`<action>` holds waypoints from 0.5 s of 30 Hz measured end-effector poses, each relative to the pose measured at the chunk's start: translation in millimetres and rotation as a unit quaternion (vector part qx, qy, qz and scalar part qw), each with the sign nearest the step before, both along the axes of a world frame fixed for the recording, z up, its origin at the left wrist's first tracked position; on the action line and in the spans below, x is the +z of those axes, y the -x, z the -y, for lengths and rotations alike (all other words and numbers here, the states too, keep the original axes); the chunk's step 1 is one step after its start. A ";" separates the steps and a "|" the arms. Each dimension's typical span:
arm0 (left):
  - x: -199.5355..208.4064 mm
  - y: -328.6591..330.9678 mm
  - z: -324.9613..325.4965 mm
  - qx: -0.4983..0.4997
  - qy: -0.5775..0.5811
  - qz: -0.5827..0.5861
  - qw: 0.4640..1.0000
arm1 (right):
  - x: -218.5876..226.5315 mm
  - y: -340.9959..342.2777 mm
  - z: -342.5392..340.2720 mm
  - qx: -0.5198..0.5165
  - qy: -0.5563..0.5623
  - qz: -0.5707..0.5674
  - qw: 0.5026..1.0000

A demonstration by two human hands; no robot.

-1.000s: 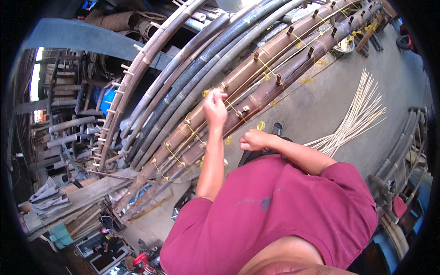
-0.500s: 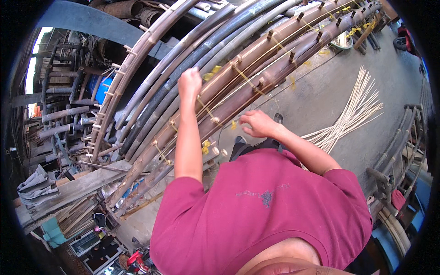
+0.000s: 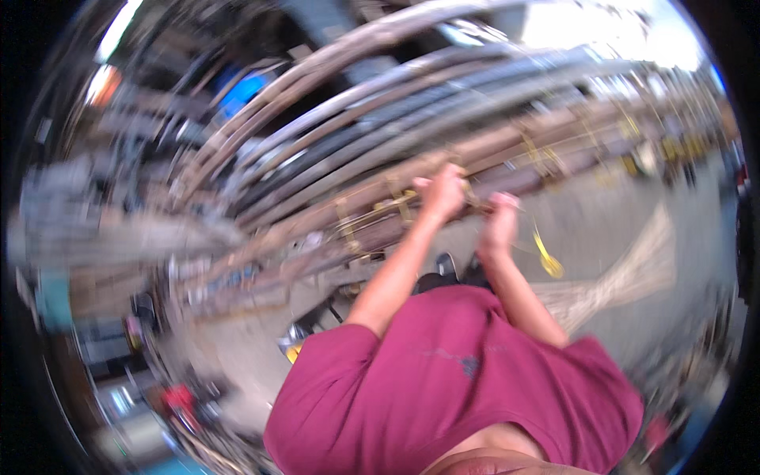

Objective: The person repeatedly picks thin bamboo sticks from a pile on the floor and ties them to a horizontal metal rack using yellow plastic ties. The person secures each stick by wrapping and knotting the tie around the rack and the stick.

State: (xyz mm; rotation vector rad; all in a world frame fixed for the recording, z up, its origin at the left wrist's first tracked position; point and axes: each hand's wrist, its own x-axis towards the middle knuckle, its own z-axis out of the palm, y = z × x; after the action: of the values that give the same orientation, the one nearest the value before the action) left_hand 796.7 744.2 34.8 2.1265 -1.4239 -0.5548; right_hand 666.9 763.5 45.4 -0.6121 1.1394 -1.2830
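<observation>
Head view: from where I stand, the brown bamboo frame point(image 3: 368, 192) runs slantwise in front of the person, two long poles lying side by side, close enough, I judge, for the yellow ties point(image 3: 343, 220) to reach from one to the other. Those ties cross it at intervals, which looks like a way of spreading the hold along its length.

The left hand point(image 3: 445, 192) reaches over the bamboo frame, its fingers partly curled near the farther pole; the arm is stretched out, probably because that pole lies beyond the nearer one. The right hand point(image 3: 498, 226) is raised at the near side of the frame, close beside the left, fingers bent. Motion blurs both, so I cannot tell how tightly either is closed or whether a strand is pinched in it. A yellow coil point(image 3: 548, 260) hangs on the near side of the frame, just beside the right hand; perhaps it is bundled to keep a loose length tidy, though I cannot make out what carries it.

Beyond the frame, grey and dark poles point(image 3: 396, 111) lie roughly alongside it, a sensible way to lay such long pieces. On the floor at its near side, pale sticks point(image 3: 625, 277) fan out, seemingly within easy reach.
</observation>
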 end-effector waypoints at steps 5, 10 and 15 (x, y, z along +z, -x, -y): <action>-30.8 14.1 22.9 -0.030 0.056 -0.001 0.998 | 70.1 29.8 39.1 -0.037 0.164 0.173 0.970; -7.7 -1.6 -2.3 -0.001 0.044 -0.010 0.999 | 176.9 -21.0 49.4 0.283 0.114 0.372 0.876; -0.1 2.8 8.6 -0.021 -0.045 0.016 0.999 | 159.3 -90.8 87.3 0.364 0.049 0.299 0.881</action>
State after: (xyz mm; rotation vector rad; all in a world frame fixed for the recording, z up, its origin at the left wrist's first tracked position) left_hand 793.9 735.6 34.7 2.1874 -1.4908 -0.6151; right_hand 757.7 676.2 204.7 -0.5785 0.2664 -0.7737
